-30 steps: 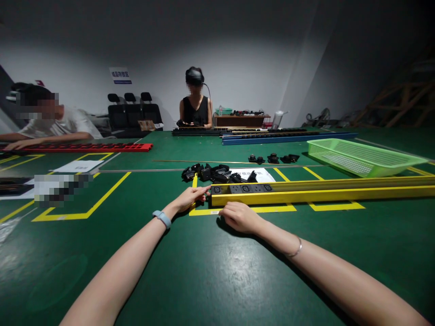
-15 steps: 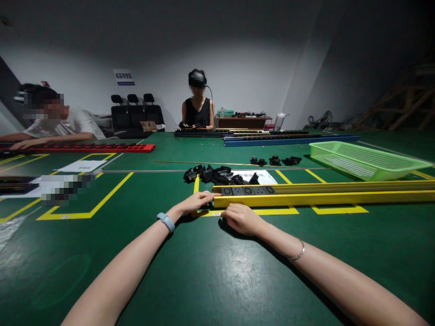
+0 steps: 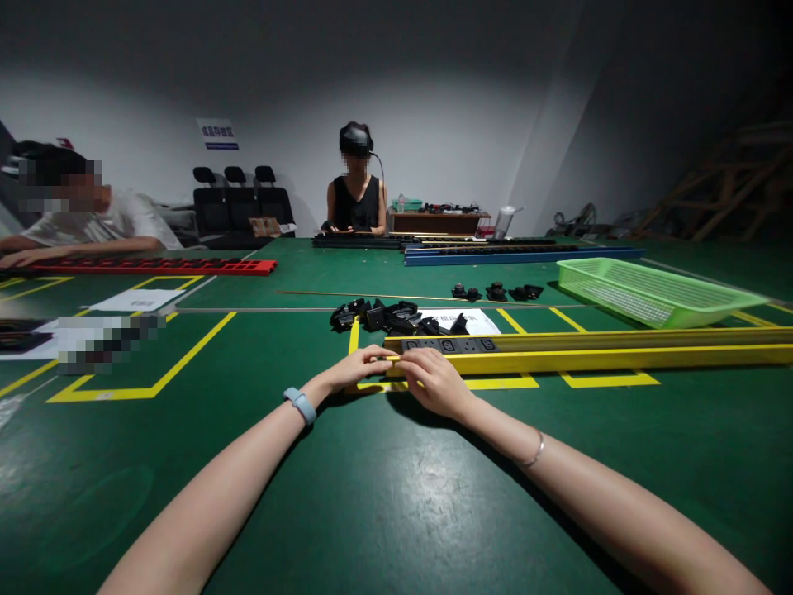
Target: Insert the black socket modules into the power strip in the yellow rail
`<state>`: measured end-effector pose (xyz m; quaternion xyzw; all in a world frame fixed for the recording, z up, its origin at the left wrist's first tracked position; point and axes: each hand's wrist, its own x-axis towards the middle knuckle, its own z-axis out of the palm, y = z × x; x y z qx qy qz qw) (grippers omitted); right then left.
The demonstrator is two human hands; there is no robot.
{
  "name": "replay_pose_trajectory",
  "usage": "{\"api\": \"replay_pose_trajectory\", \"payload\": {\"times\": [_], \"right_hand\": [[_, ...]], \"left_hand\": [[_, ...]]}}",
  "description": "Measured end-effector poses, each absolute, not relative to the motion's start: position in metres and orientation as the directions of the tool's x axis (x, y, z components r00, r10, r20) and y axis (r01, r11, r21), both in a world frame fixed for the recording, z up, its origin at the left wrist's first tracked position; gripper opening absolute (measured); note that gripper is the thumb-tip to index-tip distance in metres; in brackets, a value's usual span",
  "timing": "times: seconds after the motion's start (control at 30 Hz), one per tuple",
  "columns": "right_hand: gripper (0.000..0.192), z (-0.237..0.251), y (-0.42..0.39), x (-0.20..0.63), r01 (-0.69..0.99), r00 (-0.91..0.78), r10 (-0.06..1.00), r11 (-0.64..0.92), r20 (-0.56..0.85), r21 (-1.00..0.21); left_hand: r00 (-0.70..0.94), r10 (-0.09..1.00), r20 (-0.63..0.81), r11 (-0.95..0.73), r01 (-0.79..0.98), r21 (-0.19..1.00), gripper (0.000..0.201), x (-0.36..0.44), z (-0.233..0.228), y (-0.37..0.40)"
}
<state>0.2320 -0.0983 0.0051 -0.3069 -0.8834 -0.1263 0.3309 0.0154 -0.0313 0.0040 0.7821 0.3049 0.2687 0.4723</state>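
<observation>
A long yellow metal channel (image 3: 557, 358) lies across the table, running off to the right. Black socket modules (image 3: 469, 345) sit in a row inside its left end. My left hand (image 3: 356, 369), with a pale blue watch band at the wrist, grips that left end with its fingertips. Right beside it, my right hand (image 3: 435, 382) is curled over the near wall, its fingers on the wall and partly covering the first sockets. The two hands' fingertips nearly meet. Behind the channel's end lies a pile of loose black modules (image 3: 384, 316), partly over a printed paper sheet (image 3: 486, 321).
A green plastic basket (image 3: 669, 318) stands at the right beyond the channel. Several small black parts (image 3: 496, 292) lie left of it. Blue rails (image 3: 520, 257) and a red rail (image 3: 248, 267) lie farther back. One person (image 3: 356, 198) sits opposite; another (image 3: 130, 219) leans in at left.
My right hand has moved up from the table in front of the channel onto its near wall, close to my left hand. My left hand stays at the channel's end.
</observation>
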Motion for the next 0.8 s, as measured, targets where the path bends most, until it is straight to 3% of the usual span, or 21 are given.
{"api": "replay_pose_trajectory", "payload": {"times": [0.23,0.57,0.8], "right_hand": [[0.012,0.018,-0.061,0.223,0.581,-0.720,0.449,0.807,0.530,0.105],[0.016,0.019,-0.061,0.228,0.589,-0.738,0.463,0.797,0.491,0.135],[0.019,0.018,-0.060,0.226,0.601,-0.730,0.449,0.781,0.515,0.170]], "left_hand": [[0.754,0.634,0.170,-0.445,0.177,0.878,0.033,0.019,-0.001,-0.032],[0.662,0.749,0.032,-0.331,0.332,0.883,0.045,0.019,0.000,-0.038],[0.642,0.766,0.026,-0.300,0.321,0.898,0.042,0.022,-0.002,-0.036]]}}
